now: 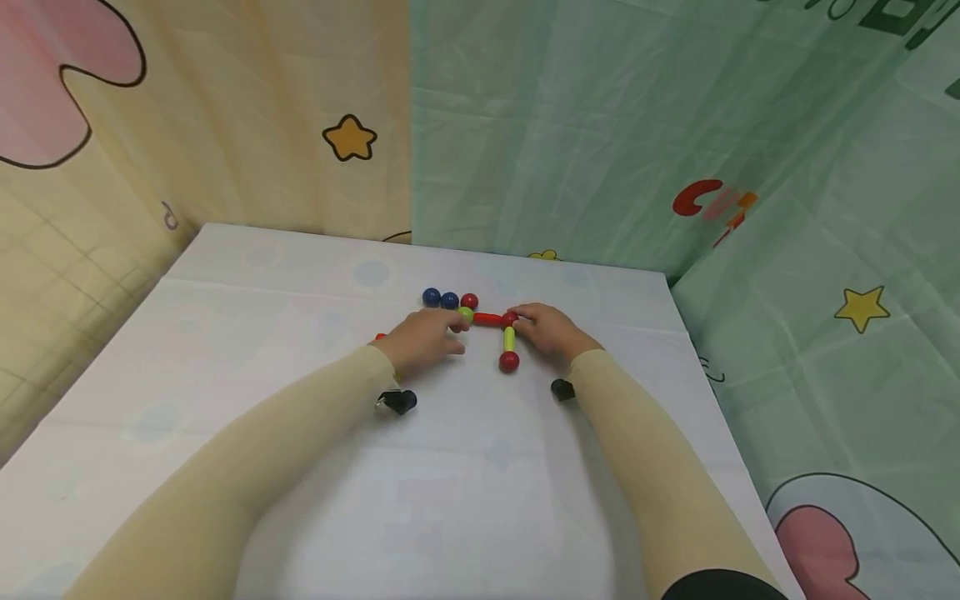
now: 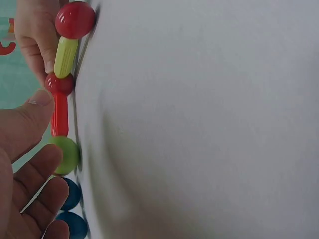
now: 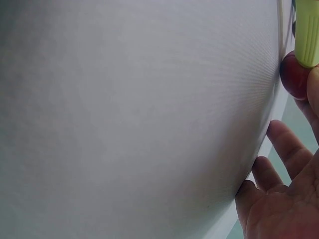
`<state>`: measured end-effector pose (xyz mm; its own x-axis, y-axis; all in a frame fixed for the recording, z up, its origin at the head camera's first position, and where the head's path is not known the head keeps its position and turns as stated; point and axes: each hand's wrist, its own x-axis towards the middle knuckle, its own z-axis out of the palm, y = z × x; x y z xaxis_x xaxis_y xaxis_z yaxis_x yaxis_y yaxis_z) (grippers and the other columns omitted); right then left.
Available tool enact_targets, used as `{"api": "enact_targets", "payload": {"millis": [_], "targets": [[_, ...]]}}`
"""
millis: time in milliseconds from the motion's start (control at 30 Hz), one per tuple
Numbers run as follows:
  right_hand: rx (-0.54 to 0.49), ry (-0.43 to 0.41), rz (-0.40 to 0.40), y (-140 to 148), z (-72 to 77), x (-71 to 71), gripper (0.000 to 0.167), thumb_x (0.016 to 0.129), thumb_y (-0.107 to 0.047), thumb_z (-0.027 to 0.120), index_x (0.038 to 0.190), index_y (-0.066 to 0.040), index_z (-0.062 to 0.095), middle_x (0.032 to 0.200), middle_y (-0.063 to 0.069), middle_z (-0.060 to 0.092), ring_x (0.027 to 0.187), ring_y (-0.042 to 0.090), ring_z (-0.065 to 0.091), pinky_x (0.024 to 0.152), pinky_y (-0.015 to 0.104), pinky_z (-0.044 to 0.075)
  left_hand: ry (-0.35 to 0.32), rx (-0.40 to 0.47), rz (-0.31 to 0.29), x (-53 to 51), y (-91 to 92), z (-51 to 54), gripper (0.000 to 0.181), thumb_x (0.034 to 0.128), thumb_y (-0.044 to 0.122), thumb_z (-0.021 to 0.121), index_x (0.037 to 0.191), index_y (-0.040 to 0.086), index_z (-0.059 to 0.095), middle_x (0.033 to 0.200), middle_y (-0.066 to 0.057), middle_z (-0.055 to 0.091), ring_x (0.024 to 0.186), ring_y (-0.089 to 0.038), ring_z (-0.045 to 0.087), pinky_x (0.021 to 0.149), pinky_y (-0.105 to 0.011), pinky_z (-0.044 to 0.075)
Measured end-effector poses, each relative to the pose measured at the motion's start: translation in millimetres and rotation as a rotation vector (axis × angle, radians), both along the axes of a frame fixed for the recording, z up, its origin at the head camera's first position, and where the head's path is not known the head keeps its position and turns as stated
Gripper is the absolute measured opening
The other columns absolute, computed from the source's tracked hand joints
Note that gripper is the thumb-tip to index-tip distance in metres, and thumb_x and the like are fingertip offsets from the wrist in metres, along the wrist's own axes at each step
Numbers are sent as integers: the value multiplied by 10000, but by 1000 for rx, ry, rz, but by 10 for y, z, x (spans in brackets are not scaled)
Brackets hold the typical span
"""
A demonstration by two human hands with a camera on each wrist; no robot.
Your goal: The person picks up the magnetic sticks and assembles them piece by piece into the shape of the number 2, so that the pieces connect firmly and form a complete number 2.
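Observation:
On the white table, a red rod (image 1: 487,319) joins a green ball (image 1: 466,315) to a red corner ball (image 1: 509,319). From that corner a yellow-green rod (image 1: 509,339) runs toward the near side and ends in another red ball (image 1: 509,362). My right hand (image 1: 551,329) pinches the corner ball between thumb and index finger, its other fingers spread on the table in the right wrist view. Beside the green ball is my left hand (image 1: 426,340), thumb and fingers apart; its index fingertip (image 2: 54,155) overlaps the ball, and contact is unclear.
Just beyond the left hand lie two blue balls (image 1: 431,297) and a separate red ball (image 1: 469,301). A small red piece (image 1: 380,337) shows behind the left hand, mostly hidden. Printed curtains (image 1: 600,125) hang behind the white table (image 1: 450,500).

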<state>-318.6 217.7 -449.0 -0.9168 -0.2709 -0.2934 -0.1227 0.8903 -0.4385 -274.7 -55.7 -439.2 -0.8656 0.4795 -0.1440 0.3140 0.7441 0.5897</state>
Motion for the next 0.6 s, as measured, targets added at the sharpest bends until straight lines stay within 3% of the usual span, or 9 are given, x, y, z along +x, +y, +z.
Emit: {"api": "enact_targets", "payload": {"millis": [367,600], "targets": [[-3,-8,1,5,-1,5,482,1090,-349,567,1558,-239,531,1616,79,497,1556,335,374,1265,556,318,24,-36,2,-72,-462,32,392,1010,292,705,1379,164,667,1391,-59,671,1380,-308,555,1200,-532,409],[-1,-11,-1,8,-6,-1,477,1092,-354,566,1555,-244,534,1618,73,498,1558,330,374,1268,551,315,-45,-19,47,-36,-701,15,379,1015,260,700,1384,178,667,1446,-95,635,1368,-318,543,1204,-530,395]]}}
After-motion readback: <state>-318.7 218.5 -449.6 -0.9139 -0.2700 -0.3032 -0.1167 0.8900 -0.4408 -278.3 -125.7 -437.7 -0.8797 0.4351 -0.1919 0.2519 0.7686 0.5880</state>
